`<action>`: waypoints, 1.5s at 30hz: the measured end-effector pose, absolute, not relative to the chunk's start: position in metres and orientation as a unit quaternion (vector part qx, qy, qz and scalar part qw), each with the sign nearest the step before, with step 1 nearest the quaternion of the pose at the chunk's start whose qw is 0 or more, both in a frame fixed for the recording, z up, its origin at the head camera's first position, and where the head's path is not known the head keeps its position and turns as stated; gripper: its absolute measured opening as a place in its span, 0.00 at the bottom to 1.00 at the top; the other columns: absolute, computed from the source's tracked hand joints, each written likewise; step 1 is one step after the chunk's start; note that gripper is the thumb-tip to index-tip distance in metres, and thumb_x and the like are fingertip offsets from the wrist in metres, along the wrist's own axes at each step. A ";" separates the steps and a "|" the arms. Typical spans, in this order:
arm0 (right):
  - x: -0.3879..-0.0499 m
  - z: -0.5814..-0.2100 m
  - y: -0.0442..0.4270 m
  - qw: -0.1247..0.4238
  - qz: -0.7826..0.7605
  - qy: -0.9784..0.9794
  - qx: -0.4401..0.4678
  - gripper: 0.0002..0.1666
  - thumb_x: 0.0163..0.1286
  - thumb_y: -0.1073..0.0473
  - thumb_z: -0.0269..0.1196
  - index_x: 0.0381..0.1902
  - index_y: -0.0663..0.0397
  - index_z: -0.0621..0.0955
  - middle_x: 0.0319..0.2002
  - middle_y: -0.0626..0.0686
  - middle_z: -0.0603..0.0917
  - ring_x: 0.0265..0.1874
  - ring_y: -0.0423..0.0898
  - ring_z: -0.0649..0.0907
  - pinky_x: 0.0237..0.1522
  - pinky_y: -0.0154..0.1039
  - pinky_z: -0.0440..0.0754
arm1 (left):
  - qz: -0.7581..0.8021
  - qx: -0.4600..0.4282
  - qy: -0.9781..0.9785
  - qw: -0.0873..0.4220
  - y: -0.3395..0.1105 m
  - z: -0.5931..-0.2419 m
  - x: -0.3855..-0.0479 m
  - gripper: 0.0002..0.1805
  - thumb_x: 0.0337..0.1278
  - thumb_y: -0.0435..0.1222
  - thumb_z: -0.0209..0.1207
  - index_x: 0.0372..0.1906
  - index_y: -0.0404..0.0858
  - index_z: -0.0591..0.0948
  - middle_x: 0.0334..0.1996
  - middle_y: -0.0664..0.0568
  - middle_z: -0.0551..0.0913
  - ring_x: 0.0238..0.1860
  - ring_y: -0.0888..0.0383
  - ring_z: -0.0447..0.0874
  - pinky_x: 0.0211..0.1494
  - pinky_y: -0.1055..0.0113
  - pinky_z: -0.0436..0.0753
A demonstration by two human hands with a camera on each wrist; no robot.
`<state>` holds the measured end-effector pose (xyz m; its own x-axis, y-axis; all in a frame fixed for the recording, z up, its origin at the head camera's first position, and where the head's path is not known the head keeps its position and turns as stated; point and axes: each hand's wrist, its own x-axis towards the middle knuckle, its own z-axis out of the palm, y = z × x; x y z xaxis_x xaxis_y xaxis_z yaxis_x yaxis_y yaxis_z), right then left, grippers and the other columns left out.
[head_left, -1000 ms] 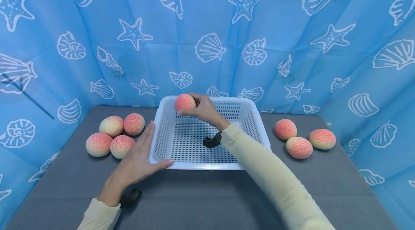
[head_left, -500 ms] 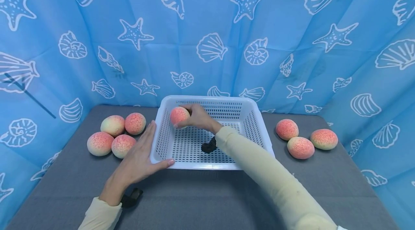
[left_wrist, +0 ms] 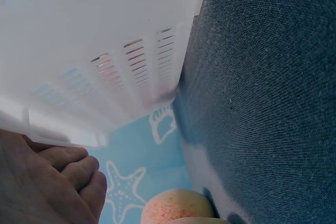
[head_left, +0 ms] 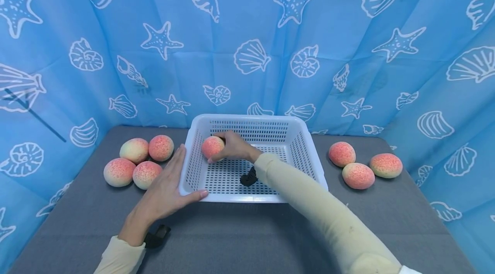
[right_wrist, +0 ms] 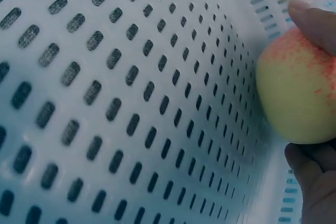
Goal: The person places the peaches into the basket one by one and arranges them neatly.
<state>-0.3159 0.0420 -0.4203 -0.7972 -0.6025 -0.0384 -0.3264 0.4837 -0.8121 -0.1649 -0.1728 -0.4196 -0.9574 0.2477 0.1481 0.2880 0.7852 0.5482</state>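
A pink-and-yellow peach [head_left: 212,147] is held in my right hand [head_left: 236,147], low inside the left part of a white perforated plastic basket [head_left: 247,198]. In the right wrist view, thumb and fingers grip the peach [right_wrist: 296,90] from opposite sides, close to the basket floor [right_wrist: 131,103]. My left hand [head_left: 164,190] rests against the basket's left front corner, thumb on the front rim and fingers along the left side. The left wrist view has those fingers [left_wrist: 79,174] loosely bent beside the basket's outer wall [left_wrist: 105,51].
Several peaches [head_left: 119,172] lie grouped on the grey cloth [head_left: 247,235] left of the basket, close to my left fingers. Three more peaches [head_left: 358,175] lie to the right. A blue shell-patterned curtain [head_left: 247,50] hangs behind the table.
My right hand has lowered the peach from the basket's back rim height down into its left part, moving slightly left. My left hand stays at the basket corner.
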 end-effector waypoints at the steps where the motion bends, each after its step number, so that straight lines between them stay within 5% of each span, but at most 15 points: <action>1: -0.316 -0.420 0.043 0.163 -0.422 0.848 -0.276 0.42 0.49 0.56 0.83 0.63 0.51 0.81 0.51 0.45 0.85 0.47 0.40 0.83 0.51 0.35 0.81 | -0.296 -0.142 -0.944 0.034 -0.173 -0.420 -0.165 0.70 0.50 0.66 0.67 0.82 0.45 0.33 0.82 0.43 0.42 0.77 0.38 0.50 0.70 0.32 0.60; 15: -0.321 -0.412 0.065 0.184 -0.417 0.850 -0.264 0.44 0.50 0.55 0.82 0.65 0.52 0.79 0.58 0.48 0.84 0.57 0.44 0.82 0.61 0.41 0.78 | -0.306 -0.142 -0.941 0.033 -0.174 -0.420 -0.164 0.70 0.49 0.65 0.69 0.82 0.47 0.34 0.82 0.45 0.40 0.79 0.39 0.46 0.70 0.31 0.58; 34: -0.319 -0.413 0.053 0.150 -0.407 0.869 -0.238 0.38 0.53 0.54 0.81 0.62 0.50 0.82 0.55 0.47 0.85 0.52 0.42 0.84 0.54 0.38 0.81 | -0.304 -0.141 -0.942 0.033 -0.173 -0.422 -0.165 0.70 0.50 0.65 0.68 0.82 0.48 0.33 0.82 0.45 0.40 0.79 0.40 0.45 0.71 0.31 0.57; 41: -0.315 -0.390 0.060 0.145 -0.424 0.869 -0.211 0.49 0.54 0.53 0.80 0.71 0.61 0.72 0.68 0.59 0.75 0.67 0.55 0.75 0.67 0.48 0.73 | -0.301 -0.134 -0.944 0.026 -0.173 -0.421 -0.165 0.70 0.49 0.66 0.68 0.82 0.48 0.33 0.82 0.45 0.39 0.79 0.39 0.44 0.71 0.30 0.56; 45: -0.311 -0.374 0.068 0.130 -0.454 0.856 -0.211 0.52 0.55 0.50 0.80 0.72 0.63 0.70 0.69 0.60 0.75 0.68 0.55 0.75 0.66 0.46 0.73 | -0.301 -0.133 -0.944 0.024 -0.173 -0.421 -0.165 0.70 0.48 0.66 0.68 0.82 0.48 0.33 0.82 0.46 0.39 0.80 0.40 0.43 0.70 0.30 0.56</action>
